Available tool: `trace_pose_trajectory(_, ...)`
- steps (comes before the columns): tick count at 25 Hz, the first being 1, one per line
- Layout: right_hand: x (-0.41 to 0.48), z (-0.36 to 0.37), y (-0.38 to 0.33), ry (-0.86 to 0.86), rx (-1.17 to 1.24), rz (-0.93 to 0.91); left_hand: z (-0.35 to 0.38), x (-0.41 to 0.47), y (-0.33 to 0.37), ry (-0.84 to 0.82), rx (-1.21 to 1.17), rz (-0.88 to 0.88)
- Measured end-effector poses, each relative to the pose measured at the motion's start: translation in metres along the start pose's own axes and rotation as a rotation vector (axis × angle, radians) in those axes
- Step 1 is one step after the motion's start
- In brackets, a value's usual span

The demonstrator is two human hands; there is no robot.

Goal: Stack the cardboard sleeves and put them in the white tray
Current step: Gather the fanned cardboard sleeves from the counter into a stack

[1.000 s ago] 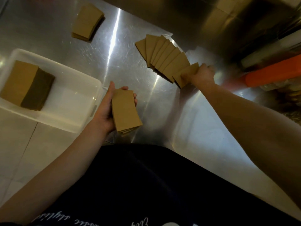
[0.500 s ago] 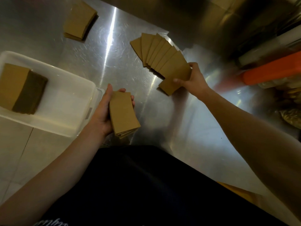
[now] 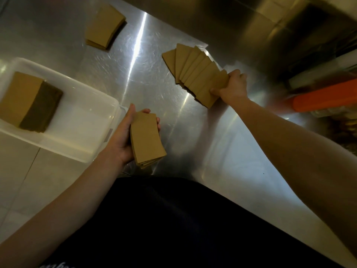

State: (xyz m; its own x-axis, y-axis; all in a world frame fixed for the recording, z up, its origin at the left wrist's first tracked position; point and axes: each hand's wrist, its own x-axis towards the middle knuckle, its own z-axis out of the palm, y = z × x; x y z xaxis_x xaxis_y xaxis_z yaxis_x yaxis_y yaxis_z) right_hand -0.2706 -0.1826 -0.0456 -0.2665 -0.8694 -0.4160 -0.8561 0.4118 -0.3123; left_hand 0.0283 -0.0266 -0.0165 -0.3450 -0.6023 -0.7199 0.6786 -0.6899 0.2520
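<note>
My left hand (image 3: 123, 138) grips a small stack of brown cardboard sleeves (image 3: 146, 139) above the near edge of the steel table. My right hand (image 3: 232, 87) pinches the nearest sleeve (image 3: 210, 89) of a fanned row of sleeves (image 3: 190, 66) lying on the table. The white tray (image 3: 85, 105) stands at the left and holds a thick stack of sleeves (image 3: 27, 100) at its left end. Another small stack of sleeves (image 3: 105, 27) lies at the far left of the table.
The steel table (image 3: 222, 151) reflects light between my arms. An orange object (image 3: 324, 98) lies at the right among blurred clutter. A steel wall rises behind the table. Pale floor tiles show below the tray at the left.
My right hand has taken hold of the nearest sleeve of the fan and slid it a little toward me. My left hand keeps its stack in the same place.
</note>
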Motion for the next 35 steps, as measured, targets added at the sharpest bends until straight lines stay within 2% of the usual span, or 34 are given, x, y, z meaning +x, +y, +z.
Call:
trace_pose_trajectory(3, -0.015, 0.003, 0.012, 0.055, 0.178, -0.051, 0.001, 0.002, -0.002, 0.001, 0.018, -0.02)
trace_pose_trajectory(5, -0.025, 0.001, 0.015, -0.059, 0.304, -0.095, 0.004, 0.003, -0.003, -0.01, 0.032, -0.027)
trace_pose_trajectory(7, -0.031, -0.002, 0.013, -0.174, 0.327, -0.145, 0.006, 0.004, -0.004, -0.013, 0.037, -0.033)
trace_pose_trajectory(10, -0.024, -0.007, 0.002, -0.196, 0.351, -0.153, 0.007, 0.006, -0.005, -0.009, 0.047, -0.034)
trace_pose_trajectory(13, -0.005, -0.012, -0.011, -0.157, 0.321, -0.115, 0.01, 0.006, -0.003, -0.018, 0.043, -0.03)
trace_pose_trajectory(18, 0.018, -0.006, -0.018, -0.156, 0.071, -0.08, 0.008, 0.007, 0.0, -0.016, 0.026, -0.001)
trace_pose_trajectory(21, 0.016, -0.003, -0.014, -0.066, 0.013, -0.032, 0.007, 0.007, 0.0, 0.001, 0.014, -0.006)
trace_pose_trajectory(24, 0.001, -0.003, -0.004, -0.013, 0.211, -0.023, 0.009, 0.008, 0.0, -0.008, 0.025, -0.015)
trace_pose_trajectory(28, -0.032, -0.003, 0.009, -0.1, 0.53, -0.025, 0.015, 0.009, -0.002, -0.022, 0.053, -0.019)
trace_pose_trajectory(35, -0.087, -0.019, 0.017, -0.182, 0.669, -0.079, 0.015, 0.006, -0.008, -0.067, 0.06, -0.027)
